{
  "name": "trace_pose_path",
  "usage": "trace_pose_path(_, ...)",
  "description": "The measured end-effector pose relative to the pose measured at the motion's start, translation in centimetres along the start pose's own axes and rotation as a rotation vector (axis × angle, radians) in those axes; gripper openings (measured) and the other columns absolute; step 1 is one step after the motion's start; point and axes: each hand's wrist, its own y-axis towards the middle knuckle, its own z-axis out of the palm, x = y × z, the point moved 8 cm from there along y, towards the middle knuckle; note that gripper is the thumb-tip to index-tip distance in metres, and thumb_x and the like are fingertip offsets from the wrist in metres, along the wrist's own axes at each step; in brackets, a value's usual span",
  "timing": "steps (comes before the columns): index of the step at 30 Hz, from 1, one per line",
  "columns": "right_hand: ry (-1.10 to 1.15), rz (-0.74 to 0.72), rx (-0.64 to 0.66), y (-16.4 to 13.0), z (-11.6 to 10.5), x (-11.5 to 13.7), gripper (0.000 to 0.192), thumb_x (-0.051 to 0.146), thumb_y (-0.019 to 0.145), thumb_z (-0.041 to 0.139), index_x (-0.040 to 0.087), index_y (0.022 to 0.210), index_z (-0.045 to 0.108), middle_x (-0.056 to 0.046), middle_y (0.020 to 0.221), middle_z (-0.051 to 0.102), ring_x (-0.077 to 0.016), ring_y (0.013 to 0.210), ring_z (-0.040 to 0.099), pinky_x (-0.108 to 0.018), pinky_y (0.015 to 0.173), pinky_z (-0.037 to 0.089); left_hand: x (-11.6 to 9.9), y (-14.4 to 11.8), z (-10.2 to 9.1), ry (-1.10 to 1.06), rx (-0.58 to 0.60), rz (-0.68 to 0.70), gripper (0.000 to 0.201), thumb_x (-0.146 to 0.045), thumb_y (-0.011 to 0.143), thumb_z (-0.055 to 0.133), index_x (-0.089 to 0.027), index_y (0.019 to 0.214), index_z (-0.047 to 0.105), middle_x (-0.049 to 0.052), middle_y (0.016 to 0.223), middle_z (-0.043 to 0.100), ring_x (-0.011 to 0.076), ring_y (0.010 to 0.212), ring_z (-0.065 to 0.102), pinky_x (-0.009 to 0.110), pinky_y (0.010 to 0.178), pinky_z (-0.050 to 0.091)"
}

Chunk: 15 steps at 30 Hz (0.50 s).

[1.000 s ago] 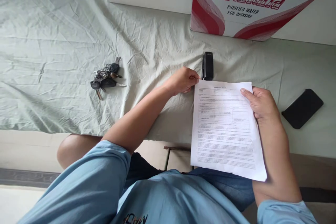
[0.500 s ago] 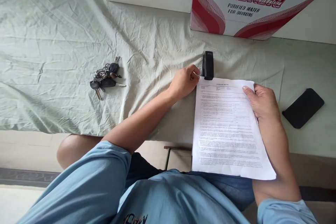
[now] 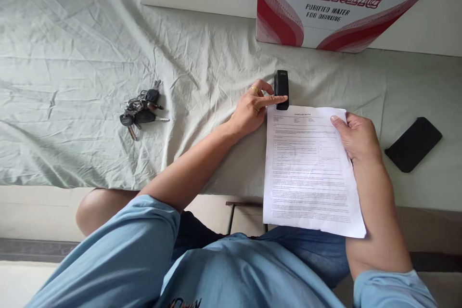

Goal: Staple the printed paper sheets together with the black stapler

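Note:
A printed paper sheet lies over the near edge of a table covered in pale green cloth. My right hand grips the sheet's right edge near the top, thumb on the page. A small black stapler stands just beyond the sheet's top left corner. My left hand is at that corner, its index finger stretched out onto the stapler's near end and another finger beside the stapler. A ring shows on that hand.
A bunch of keys lies on the cloth to the left. A black phone lies face down at the right. A red and white cardboard water box stands at the back against a pale wall.
My left hand has let go of the sheet's top left corner and reached forward, its fingers opening onto the stapler. The sheet has shifted slightly toward the stapler.

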Motion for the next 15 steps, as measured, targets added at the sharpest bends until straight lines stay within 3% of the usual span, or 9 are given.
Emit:
trace_pose_path(8, 0.135, -0.021, -0.002, 0.1, 0.3, 0.5, 0.037, 0.064, 0.082, 0.099, 0.029, 0.09, 0.087, -0.003, 0.079, 0.086, -0.0352, 0.084, 0.086, -0.045, 0.068, 0.068, 0.4, -0.2, 0.9, 0.2, -0.03, 0.12, 0.048, -0.027, 0.115, 0.049, -0.035, 0.133, 0.093, 0.012, 0.104, 0.071, 0.0285, 0.102, 0.063, 0.042, 0.081, 0.059)
trace_pose_path(12, 0.305, 0.039, 0.071, -0.6, 0.8, 1.8, 0.046, 0.07, 0.069, 0.107, 0.032, 0.086, 0.088, -0.002, 0.081, 0.088, -0.0333, 0.08, 0.085, -0.047, 0.07, 0.071, 0.6, 0.0, 0.6, 0.067, -0.033, 0.125, 0.044, -0.033, 0.116, 0.053, -0.034, 0.13, 0.094, 0.011, 0.106, 0.075, 0.0274, 0.103, 0.068, 0.046, 0.093, 0.065)
trace_pose_path(15, 0.394, 0.101, 0.236, -2.0, 1.0, 3.1, 0.048, 0.068, 0.068, 0.11, 0.029, 0.084, 0.089, -0.003, 0.082, 0.088, -0.0279, 0.075, 0.084, -0.044, 0.073, 0.074, 0.4, 0.0, 0.2, -0.092, -0.013, 0.15, 0.037, -0.037, 0.115, 0.06, -0.032, 0.131, 0.094, 0.008, 0.107, 0.078, 0.0243, 0.102, 0.074, 0.045, 0.098, 0.066)
